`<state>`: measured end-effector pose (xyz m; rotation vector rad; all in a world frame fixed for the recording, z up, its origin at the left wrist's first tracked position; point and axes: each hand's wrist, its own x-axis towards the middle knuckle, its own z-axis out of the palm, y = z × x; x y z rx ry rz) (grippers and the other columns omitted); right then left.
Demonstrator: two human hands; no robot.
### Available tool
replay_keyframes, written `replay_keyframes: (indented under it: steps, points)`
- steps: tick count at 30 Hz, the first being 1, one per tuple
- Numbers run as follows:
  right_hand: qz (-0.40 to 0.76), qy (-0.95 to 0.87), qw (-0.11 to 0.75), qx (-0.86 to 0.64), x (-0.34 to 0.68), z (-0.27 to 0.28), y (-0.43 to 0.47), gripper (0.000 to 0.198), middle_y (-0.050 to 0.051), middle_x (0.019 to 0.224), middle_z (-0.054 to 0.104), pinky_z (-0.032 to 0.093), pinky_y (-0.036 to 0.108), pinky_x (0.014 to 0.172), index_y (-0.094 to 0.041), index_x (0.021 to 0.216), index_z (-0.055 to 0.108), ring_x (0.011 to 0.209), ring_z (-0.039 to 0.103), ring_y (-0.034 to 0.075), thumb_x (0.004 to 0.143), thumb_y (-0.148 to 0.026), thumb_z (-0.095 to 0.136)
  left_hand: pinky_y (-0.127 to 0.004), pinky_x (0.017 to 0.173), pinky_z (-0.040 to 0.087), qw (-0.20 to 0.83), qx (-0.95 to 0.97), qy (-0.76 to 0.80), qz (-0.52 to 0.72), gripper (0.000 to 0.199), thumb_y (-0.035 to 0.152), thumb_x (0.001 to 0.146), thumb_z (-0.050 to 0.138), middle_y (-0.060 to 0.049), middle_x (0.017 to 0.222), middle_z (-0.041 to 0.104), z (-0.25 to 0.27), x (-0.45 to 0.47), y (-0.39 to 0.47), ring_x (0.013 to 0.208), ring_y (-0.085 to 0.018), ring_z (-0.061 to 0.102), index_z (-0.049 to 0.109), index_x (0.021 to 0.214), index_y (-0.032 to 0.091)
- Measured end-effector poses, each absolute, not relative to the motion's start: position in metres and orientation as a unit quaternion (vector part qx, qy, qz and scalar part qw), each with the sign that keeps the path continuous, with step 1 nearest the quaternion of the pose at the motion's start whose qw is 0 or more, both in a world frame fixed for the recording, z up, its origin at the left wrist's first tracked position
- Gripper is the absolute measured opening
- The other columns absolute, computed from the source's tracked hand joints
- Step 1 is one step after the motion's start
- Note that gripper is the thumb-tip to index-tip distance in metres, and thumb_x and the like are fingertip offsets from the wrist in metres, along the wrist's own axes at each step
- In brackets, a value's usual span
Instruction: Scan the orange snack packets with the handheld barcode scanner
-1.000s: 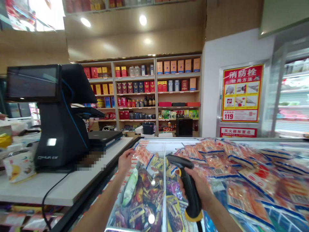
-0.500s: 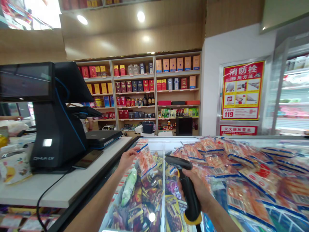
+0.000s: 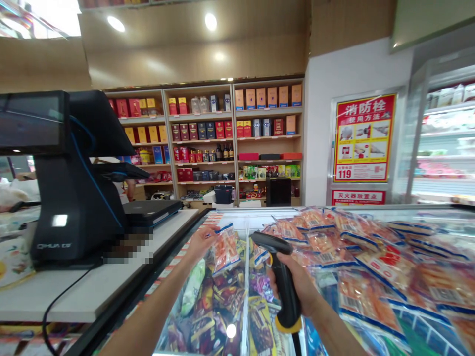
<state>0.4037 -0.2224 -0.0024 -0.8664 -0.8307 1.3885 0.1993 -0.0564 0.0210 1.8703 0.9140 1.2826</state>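
My left hand [image 3: 203, 239] pinches the upper left edge of a clear food packet [image 3: 225, 249] with blue bands and orange-pink contents. That packet hangs above the glass top of a chest freezer, tilted toward me. In my right hand [image 3: 297, 282] is a black and yellow barcode scanner [image 3: 284, 282], my fingers wrapped around its handle. The scanner's head points left toward the packet, a short gap between them. Its cable runs down out of view. Many similar packets [image 3: 367, 291] lie heaped on the glass to the right of my right hand.
Under the glass, the freezer holds wrapped ice creams [image 3: 208, 321], split by a white divider [image 3: 245, 296]. A checkout terminal [image 3: 77, 207] stands on the white counter [image 3: 92, 291] at left. Shelves of boxed goods [image 3: 211, 131] line the back wall, beside a red notice [image 3: 361, 138].
The whole view has shifted slightly, so things sit a little further left. My left hand still pinches the packet, which now hangs more upright, and the scanner stays in my right hand.
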Motion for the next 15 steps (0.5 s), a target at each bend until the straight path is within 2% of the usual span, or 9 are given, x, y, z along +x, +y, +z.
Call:
replay_keyframes:
  steps: [7,15]
  points:
    - [0.590,-0.339,0.625,-0.382,0.410,0.005,-0.225,0.036,0.000,0.045,0.052,0.036,0.018,0.034,-0.012,0.055,0.051,0.035,0.045,0.007,0.068,-0.045,0.044,-0.034,0.076,0.039,0.383,0.689,0.348,0.507,0.012,0.021,0.071,0.052,-0.002,0.087,0.057,0.018,0.215,-0.061,0.083,-0.013,0.051,0.055,0.066,0.011]
    - [0.485,-0.272,0.733,-0.392,0.468,0.034,-0.243,0.024,-0.001,0.045,0.053,0.037,0.018,0.033,-0.015,0.061,0.049,0.036,0.046,0.008,0.066,-0.039,0.048,-0.031,0.065,0.045,0.513,0.575,0.304,0.560,0.022,0.026,0.076,0.044,-0.004,0.089,0.054,0.033,0.260,-0.063,0.075,-0.012,0.053,0.050,0.092,0.012]
